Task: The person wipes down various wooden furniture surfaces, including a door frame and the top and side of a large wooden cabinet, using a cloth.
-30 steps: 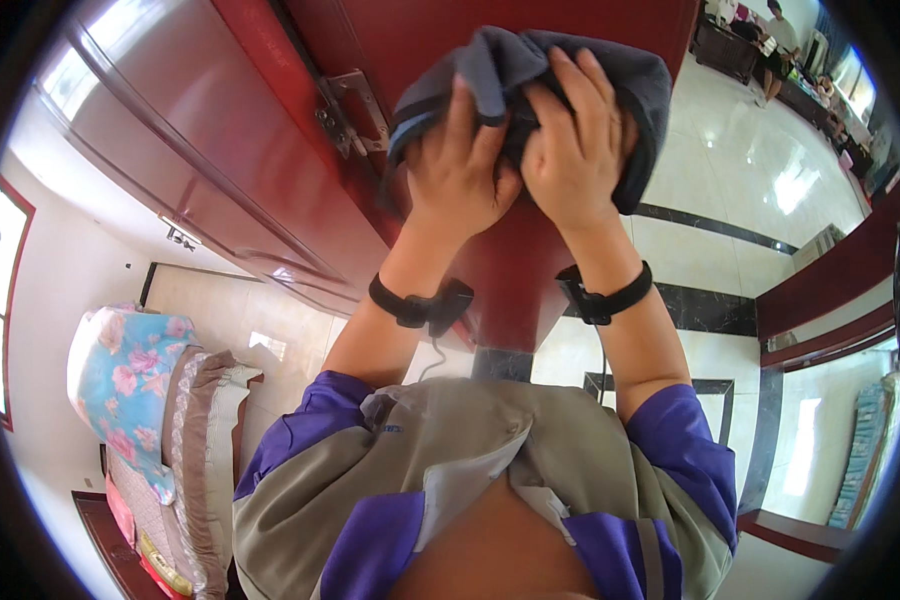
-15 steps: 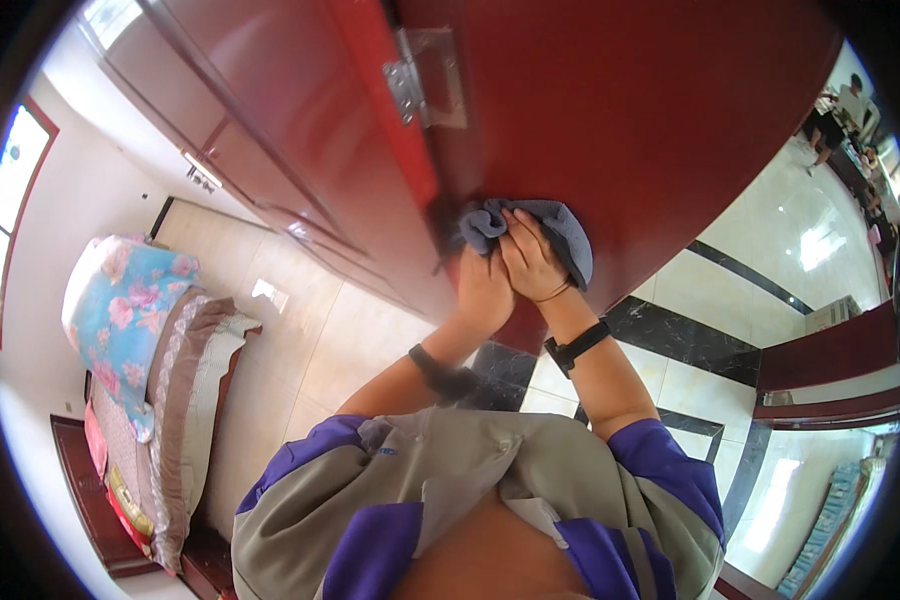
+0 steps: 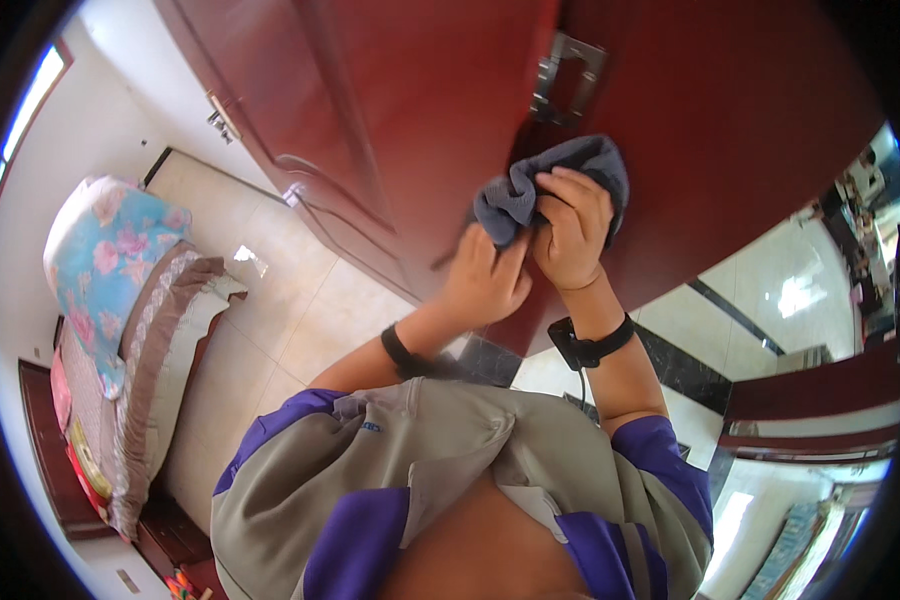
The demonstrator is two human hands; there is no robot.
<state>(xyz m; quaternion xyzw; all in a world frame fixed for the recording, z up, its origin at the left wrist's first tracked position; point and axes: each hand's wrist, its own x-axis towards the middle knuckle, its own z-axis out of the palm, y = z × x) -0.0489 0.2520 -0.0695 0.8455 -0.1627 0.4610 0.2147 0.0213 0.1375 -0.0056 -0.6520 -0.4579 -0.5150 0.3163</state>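
tiled floor (image 3: 290,300): pale and glossy, crossed by dark bands, visible on both sides of the red woodwork
panelled door (image 3: 400,130): dark red with raised mouldings, at upper left and centre; a silvery handle (image 3: 224,117) sits on its far edge
smooth panel (image 3: 710,140): dark red, right of the panelled door and meeting it along a dark seam
bed (image 3: 175,340): at far left, well apart from the hands; a blue floral sheet (image 3: 120,240) is draped over one end
shirt (image 3: 370,450): grey-beige with purple sleeves, worn by the person
cloth (image 3: 582,158): blue-grey, bunched in folds, against the woodwork beside the seam
right hand (image 3: 573,238): over the cloth's lower part, fingers bent; grip pinching its folds
left hand (image 3: 485,285): lower and to the left, fingertips at the cloth's lower edge; cannot tell whether its grip pinches any fabric
metal fitting (image 3: 567,78): silvery, with a rectangular opening, just above the cloth
wristbands (image 3: 610,342): black, one on each forearm near the wrist
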